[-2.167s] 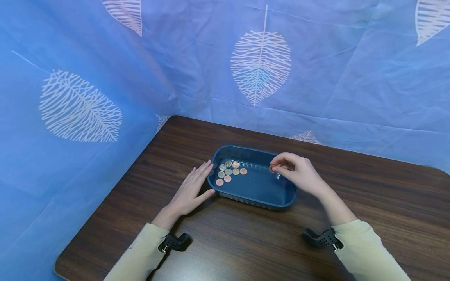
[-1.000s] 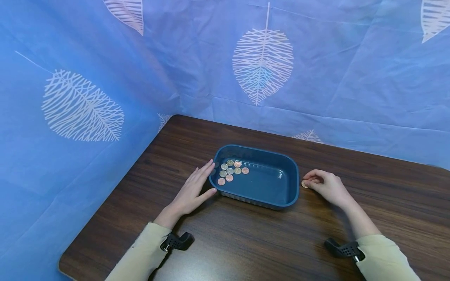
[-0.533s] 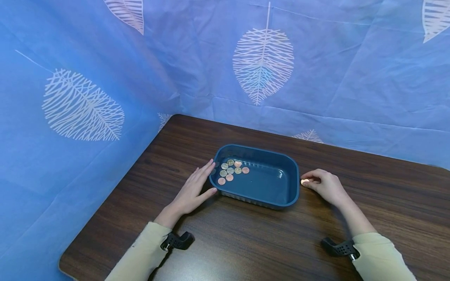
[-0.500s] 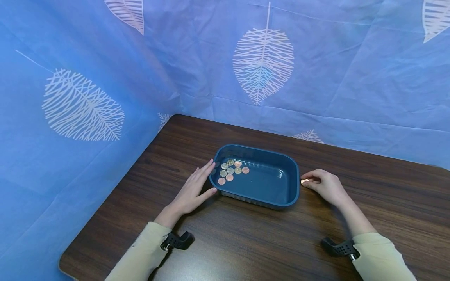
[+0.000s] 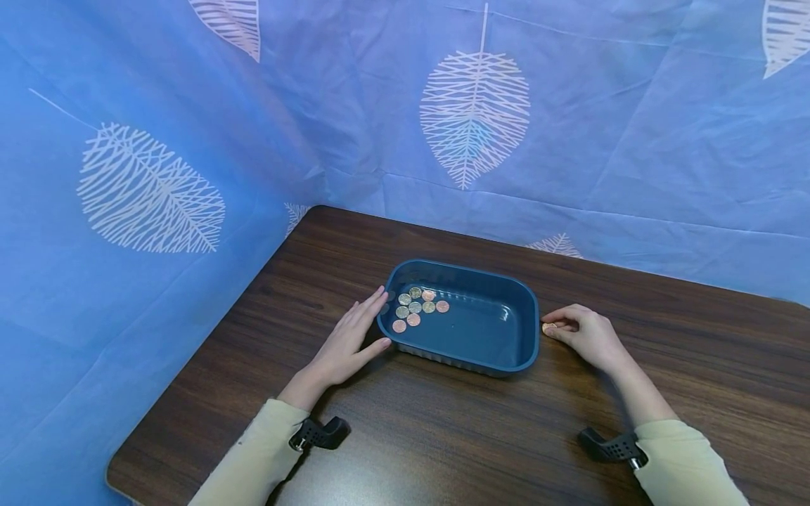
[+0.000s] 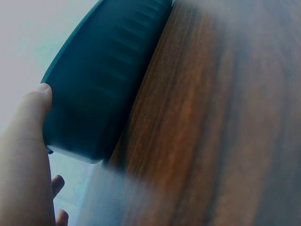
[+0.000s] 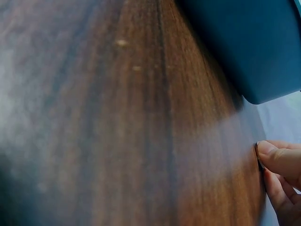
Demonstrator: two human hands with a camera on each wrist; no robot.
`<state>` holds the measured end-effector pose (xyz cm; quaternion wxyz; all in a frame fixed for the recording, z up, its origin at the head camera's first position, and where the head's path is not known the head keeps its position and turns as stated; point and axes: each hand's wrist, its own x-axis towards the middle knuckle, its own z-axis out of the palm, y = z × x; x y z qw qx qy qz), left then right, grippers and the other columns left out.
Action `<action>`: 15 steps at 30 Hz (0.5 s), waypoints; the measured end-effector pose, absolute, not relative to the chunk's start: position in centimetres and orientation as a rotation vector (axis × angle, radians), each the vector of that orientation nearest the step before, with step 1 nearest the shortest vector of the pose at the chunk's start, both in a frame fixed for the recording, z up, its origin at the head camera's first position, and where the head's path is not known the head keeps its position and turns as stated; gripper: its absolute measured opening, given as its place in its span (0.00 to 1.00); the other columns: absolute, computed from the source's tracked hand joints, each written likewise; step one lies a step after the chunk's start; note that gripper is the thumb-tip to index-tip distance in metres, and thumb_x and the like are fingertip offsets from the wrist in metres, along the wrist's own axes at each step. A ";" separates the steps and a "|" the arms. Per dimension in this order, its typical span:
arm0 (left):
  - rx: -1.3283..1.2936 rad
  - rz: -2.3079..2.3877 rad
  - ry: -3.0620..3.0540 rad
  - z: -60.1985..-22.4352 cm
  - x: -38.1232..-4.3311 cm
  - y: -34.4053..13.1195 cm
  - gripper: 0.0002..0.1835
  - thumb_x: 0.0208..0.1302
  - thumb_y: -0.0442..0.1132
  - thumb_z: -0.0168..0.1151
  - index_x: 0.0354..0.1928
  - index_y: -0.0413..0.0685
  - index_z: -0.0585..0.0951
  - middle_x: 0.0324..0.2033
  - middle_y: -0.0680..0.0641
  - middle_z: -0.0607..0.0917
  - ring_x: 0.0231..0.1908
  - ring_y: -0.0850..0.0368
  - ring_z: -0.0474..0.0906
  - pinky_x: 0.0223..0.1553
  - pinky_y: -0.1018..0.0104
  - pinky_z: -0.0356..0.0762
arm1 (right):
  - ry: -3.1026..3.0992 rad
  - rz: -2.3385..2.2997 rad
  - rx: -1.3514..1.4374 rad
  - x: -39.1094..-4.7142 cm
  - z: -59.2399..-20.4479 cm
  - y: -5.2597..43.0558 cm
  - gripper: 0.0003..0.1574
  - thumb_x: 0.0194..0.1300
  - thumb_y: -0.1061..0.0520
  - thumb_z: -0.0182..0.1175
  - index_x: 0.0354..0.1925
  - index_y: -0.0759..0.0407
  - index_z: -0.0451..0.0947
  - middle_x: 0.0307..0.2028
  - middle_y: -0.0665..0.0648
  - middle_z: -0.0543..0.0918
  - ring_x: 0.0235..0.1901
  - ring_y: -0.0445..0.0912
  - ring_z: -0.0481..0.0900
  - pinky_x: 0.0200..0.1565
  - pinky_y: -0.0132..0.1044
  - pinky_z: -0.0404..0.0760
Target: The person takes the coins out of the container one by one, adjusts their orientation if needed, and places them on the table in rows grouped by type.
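Observation:
A dark blue rectangular tray (image 5: pixel 481 355) stands on the table, with several copper and gold-coloured coins (image 5: pixel 414 307) lying flat in its left end. My left hand (image 5: pixel 338 351) rests at the tray's left end, its fingers and thumb extended against the rim. In the left wrist view, the thumb (image 6: pixel 30 113) touches the tray's outer wall (image 6: pixel 103 70). Just outside the tray's right end, my right hand (image 5: pixel 585 336) pinches a gold-coloured coin (image 5: pixel 548 327) between thumb and fingers. The right wrist view shows this coin (image 7: pixel 257 153) nearly edge-on at the thumb tip, low by the table.
The brown wood-grain table (image 5: pixel 443 429) has its left edge and rounded far-left corner in view. A blue cloth backdrop (image 5: pixel 354 105) with white leaf prints hangs behind and to the left. Both forearms wear black wrist straps (image 5: pixel 316 433).
The right hand, first over the tray's right part with a coin, has moved right to the table outside it, still pinching a coin. The left hand has stayed put at the tray's left end.

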<state>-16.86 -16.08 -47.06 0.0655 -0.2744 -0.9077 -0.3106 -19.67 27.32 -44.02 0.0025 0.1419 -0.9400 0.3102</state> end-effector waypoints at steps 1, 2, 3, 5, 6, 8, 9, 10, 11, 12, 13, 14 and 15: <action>-0.828 -0.936 -2.738 -47.1 -16.9 -16.1 0.40 0.70 0.60 0.48 0.76 0.58 0.46 0.74 0.57 0.45 0.72 0.54 0.45 0.68 0.45 0.43 | -2.948 0.974 0.447 -19.7 -44.0 27.3 0.13 0.63 0.58 0.64 0.45 0.62 0.83 0.41 0.59 0.80 0.36 0.49 0.81 0.37 0.38 0.78; -0.829 -0.936 -2.736 -47.1 -16.9 -16.1 0.40 0.70 0.60 0.48 0.76 0.58 0.46 0.74 0.57 0.45 0.72 0.53 0.46 0.68 0.44 0.43 | -2.948 0.972 0.448 -19.7 -44.1 27.3 0.13 0.63 0.58 0.64 0.45 0.62 0.83 0.41 0.59 0.81 0.36 0.49 0.81 0.37 0.38 0.78; -0.830 -0.936 -2.736 -47.1 -16.9 -16.1 0.39 0.70 0.60 0.48 0.76 0.58 0.46 0.74 0.57 0.45 0.72 0.52 0.46 0.68 0.44 0.43 | -2.948 0.973 0.448 -19.7 -44.1 27.3 0.13 0.63 0.58 0.64 0.45 0.62 0.83 0.41 0.59 0.81 0.36 0.48 0.81 0.37 0.38 0.78; -0.831 -0.935 -2.734 -47.1 -16.9 -16.1 0.39 0.70 0.60 0.47 0.76 0.58 0.46 0.74 0.57 0.45 0.72 0.51 0.47 0.68 0.44 0.44 | -2.949 0.972 0.448 -19.7 -44.1 27.4 0.12 0.62 0.58 0.65 0.45 0.62 0.83 0.41 0.59 0.81 0.36 0.48 0.81 0.37 0.37 0.78; -0.832 -0.937 -2.733 -47.1 -16.9 -16.1 0.39 0.70 0.60 0.47 0.76 0.58 0.46 0.74 0.57 0.45 0.72 0.50 0.47 0.68 0.44 0.44 | -2.949 0.972 0.450 -19.7 -44.1 27.4 0.12 0.62 0.59 0.65 0.44 0.62 0.83 0.40 0.59 0.81 0.36 0.48 0.82 0.37 0.36 0.78; -0.834 -0.940 -2.730 -47.1 -16.9 -16.1 0.39 0.70 0.60 0.47 0.76 0.58 0.46 0.74 0.57 0.45 0.72 0.49 0.47 0.68 0.44 0.44 | -2.947 0.969 0.454 -19.8 -44.2 27.4 0.11 0.62 0.60 0.65 0.44 0.62 0.83 0.40 0.58 0.81 0.36 0.47 0.82 0.37 0.35 0.78; -0.834 -0.941 -2.730 -47.1 -16.9 -16.0 0.39 0.70 0.60 0.47 0.76 0.58 0.46 0.74 0.57 0.45 0.72 0.49 0.48 0.68 0.44 0.44 | -2.945 0.967 0.458 -19.8 -44.2 27.4 0.11 0.62 0.60 0.65 0.43 0.62 0.83 0.40 0.58 0.81 0.35 0.47 0.82 0.36 0.35 0.78; -0.834 -0.942 -2.729 -47.1 -16.9 -16.0 0.39 0.70 0.60 0.48 0.76 0.58 0.46 0.74 0.57 0.45 0.72 0.49 0.48 0.68 0.44 0.44 | -2.942 0.962 0.463 -19.8 -44.1 27.4 0.11 0.62 0.60 0.65 0.43 0.62 0.83 0.39 0.58 0.81 0.35 0.47 0.81 0.36 0.34 0.78; -0.835 -0.943 -2.728 -47.1 -16.9 -16.0 0.39 0.70 0.60 0.48 0.76 0.59 0.46 0.74 0.57 0.45 0.72 0.49 0.48 0.68 0.44 0.44 | -2.939 0.958 0.468 -19.8 -44.1 27.3 0.11 0.61 0.60 0.65 0.43 0.62 0.83 0.39 0.58 0.81 0.35 0.47 0.81 0.36 0.34 0.78; -0.835 -0.945 -2.727 -47.1 -16.9 -16.0 0.39 0.70 0.60 0.48 0.76 0.59 0.46 0.74 0.57 0.45 0.72 0.49 0.48 0.68 0.44 0.44 | -2.936 0.956 0.471 -19.8 -44.1 27.3 0.11 0.61 0.60 0.65 0.43 0.62 0.83 0.39 0.58 0.81 0.35 0.47 0.81 0.36 0.34 0.78; -0.833 -0.944 -2.727 -47.1 -16.9 -16.0 0.39 0.70 0.60 0.48 0.76 0.59 0.46 0.74 0.57 0.45 0.72 0.49 0.48 0.68 0.44 0.44 | -2.935 0.953 0.474 -19.8 -44.1 27.3 0.11 0.61 0.61 0.65 0.43 0.62 0.83 0.39 0.58 0.81 0.35 0.47 0.81 0.36 0.33 0.78; -0.833 -0.944 -2.727 -47.1 -16.9 -16.0 0.39 0.70 0.60 0.48 0.76 0.59 0.46 0.74 0.57 0.45 0.72 0.49 0.48 0.68 0.44 0.44 | -2.934 0.951 0.477 -19.9 -44.1 27.3 0.11 0.61 0.60 0.65 0.43 0.62 0.83 0.39 0.58 0.81 0.35 0.47 0.81 0.36 0.33 0.78; -0.831 -0.941 -2.727 -47.2 -16.9 -16.0 0.39 0.70 0.60 0.48 0.76 0.58 0.46 0.74 0.57 0.46 0.72 0.49 0.48 0.68 0.44 0.44 | -2.934 0.954 0.478 -19.9 -44.1 27.3 0.11 0.61 0.60 0.65 0.43 0.62 0.83 0.39 0.58 0.81 0.35 0.47 0.81 0.36 0.33 0.78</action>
